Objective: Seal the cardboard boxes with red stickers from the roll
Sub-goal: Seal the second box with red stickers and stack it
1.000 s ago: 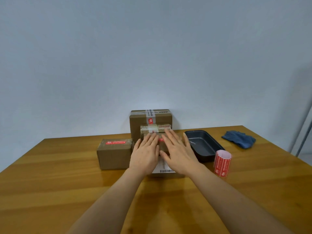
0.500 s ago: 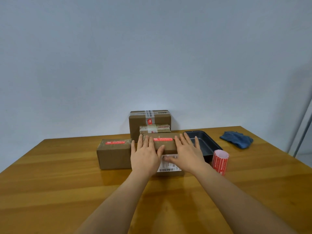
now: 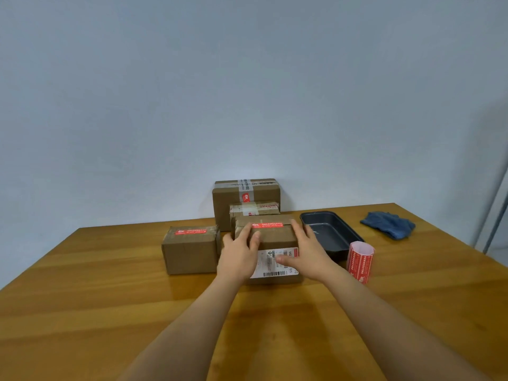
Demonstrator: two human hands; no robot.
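A brown cardboard box [image 3: 277, 237] with a white shipping label on its front stands at the table's middle, a red sticker [image 3: 268, 225] across its top seam. My left hand [image 3: 237, 255] grips its left end, thumb on top. My right hand [image 3: 309, 253] clasps its right end, thumb on the label. Another box [image 3: 189, 251] with a red sticker on top sits just to the left. The red sticker roll [image 3: 360, 261] stands upright to the right of my right hand.
Two taped boxes, a tall one [image 3: 246, 199] and a small one [image 3: 254, 209], stand behind near the wall. A dark baking tray [image 3: 330, 233] lies right of the held box. A blue cloth [image 3: 389, 225] is at the far right of the wooden table [image 3: 110, 312].
My hands slid from lying flat on the box top out to its two ends, uncovering the red sticker, and now hold the box by its sides.
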